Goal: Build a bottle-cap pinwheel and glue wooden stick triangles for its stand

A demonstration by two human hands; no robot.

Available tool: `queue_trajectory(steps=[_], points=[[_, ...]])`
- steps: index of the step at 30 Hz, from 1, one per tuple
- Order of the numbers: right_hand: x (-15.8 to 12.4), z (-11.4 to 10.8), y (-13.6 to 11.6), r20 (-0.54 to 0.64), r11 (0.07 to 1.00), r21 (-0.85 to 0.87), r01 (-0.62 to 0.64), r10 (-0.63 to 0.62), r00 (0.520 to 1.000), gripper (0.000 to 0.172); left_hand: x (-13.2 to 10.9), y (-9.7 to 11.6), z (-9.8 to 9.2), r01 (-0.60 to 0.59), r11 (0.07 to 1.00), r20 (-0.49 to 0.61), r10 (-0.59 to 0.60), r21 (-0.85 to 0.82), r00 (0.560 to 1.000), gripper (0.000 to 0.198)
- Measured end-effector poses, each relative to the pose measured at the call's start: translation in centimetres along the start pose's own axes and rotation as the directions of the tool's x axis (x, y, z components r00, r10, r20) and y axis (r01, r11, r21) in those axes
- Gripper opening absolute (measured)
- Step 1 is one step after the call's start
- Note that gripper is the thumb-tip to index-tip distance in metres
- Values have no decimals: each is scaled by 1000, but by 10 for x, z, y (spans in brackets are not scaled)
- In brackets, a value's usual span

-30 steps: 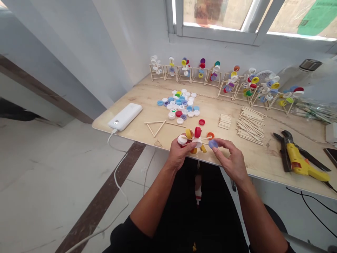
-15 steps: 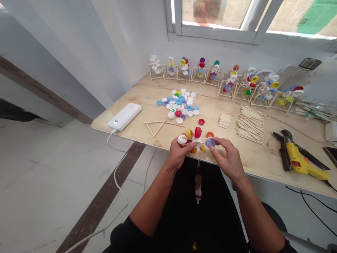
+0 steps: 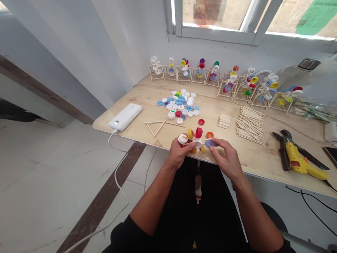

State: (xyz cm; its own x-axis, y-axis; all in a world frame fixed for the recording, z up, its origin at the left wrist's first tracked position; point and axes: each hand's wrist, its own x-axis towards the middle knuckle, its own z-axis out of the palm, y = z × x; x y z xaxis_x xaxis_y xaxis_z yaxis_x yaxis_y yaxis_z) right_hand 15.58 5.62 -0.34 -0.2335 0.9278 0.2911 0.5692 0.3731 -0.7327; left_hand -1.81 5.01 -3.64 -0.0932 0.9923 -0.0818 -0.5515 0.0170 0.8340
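My left hand (image 3: 179, 153) is closed around a small wheel of bottle caps on thin sticks (image 3: 193, 137), with white, yellow and red caps fanned out above my fingers. My right hand (image 3: 228, 158) pinches a pale blue cap (image 3: 209, 143) and presses it against the wheel's right side. Both hands hover over the near edge of the plywood table (image 3: 210, 112). An orange cap (image 3: 210, 135) and a red cap (image 3: 201, 122) lie on the table just behind the wheel.
A heap of loose caps (image 3: 180, 103), a stick triangle (image 3: 156, 126), two stacks of sticks (image 3: 250, 124), a yellow glue gun (image 3: 300, 161) with pliers (image 3: 283, 149), a white power bank (image 3: 125, 116), and a row of finished cap wheels (image 3: 218, 77) along the wall.
My right hand has slid the blue cap a little to the left, closer in against the wheel. My left hand and the wheel have hardly moved.
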Motion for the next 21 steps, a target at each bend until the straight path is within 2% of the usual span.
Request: queue_trajectory(steps=[21], points=[[-3,1,0,27,1000,12,-22,21,999,30,1,-2,0,20,1000,-8,-20,-16,1000,44]])
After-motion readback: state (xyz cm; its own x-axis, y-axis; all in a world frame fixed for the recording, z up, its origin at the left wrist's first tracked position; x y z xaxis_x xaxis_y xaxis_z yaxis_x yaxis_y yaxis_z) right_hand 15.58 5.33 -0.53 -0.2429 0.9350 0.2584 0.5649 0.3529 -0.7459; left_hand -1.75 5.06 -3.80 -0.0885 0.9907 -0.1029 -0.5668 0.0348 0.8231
